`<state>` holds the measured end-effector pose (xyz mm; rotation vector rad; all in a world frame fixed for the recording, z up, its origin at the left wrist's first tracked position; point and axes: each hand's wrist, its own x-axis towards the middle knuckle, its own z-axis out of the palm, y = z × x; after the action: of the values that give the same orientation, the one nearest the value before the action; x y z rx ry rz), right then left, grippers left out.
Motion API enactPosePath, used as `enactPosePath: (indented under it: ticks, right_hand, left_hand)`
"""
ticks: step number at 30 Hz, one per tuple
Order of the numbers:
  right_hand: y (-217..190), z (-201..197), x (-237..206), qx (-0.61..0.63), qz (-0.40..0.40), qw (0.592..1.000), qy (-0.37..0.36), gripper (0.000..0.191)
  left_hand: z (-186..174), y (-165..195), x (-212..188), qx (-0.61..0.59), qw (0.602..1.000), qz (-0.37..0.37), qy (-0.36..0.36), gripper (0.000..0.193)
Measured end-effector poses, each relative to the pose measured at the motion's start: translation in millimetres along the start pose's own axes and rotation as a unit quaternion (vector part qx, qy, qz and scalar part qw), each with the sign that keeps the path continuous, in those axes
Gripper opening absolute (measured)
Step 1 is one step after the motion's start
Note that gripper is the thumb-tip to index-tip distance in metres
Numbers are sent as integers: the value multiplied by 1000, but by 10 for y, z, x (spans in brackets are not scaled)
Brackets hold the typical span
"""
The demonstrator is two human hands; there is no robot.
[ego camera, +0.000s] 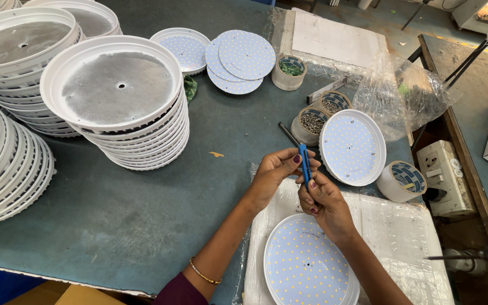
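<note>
Pinching a blue-handled screwdriver (304, 164) between them, both hands are meeting above the near middle of the tabletop (142, 226). The left hand (275, 172) is closing its grip on the upper handle with thumb and fingertips pressed together on it, while the right hand (324, 200) is wrapping its grip around the lower end; the tool's dark shaft is pointing away to the far left. Just below the right wrist, a round white LED panel (303, 265) dotted with yellow chips is lying on a clear plastic-wrapped white package (402, 237) at the near right. Just beyond the hands, a second round LED panel (352, 147) is sitting flat on the tabletop. Beside it on the near right, a roll of tape (402, 181) with a blue-patterned core is standing; two similar rolls filled with screws (314, 121) are standing to its far left, and another roll holding green bits (289, 70) is sitting farther off. A crumpled clear plastic bag (408, 93) is lying at the far right, next to a flat white wrapped board (334, 39). Loose round LED discs (241, 59) are overlapping at the far middle. Tall stacks of white round housings (122, 101) are filling the left side.
</note>
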<state>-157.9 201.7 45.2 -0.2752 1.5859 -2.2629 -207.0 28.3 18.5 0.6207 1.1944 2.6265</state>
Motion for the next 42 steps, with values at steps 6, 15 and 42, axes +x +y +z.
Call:
enactPosePath:
  ticks: [6, 15, 42]
  right_hand:
    - [29, -34, 13, 8, -3, 1000, -4, 26]
    - [33, -38, 0, 12, 14, 1000, 5, 25]
    - [-360, -80, -239, -116, -95, 979, 136, 39]
  left_hand:
    - [16, 21, -6, 8, 1000, -4, 3, 40]
    - [9, 1, -8, -3, 1000, -7, 10, 38]
    - [-58, -125, 24, 156, 987, -32, -3, 38]
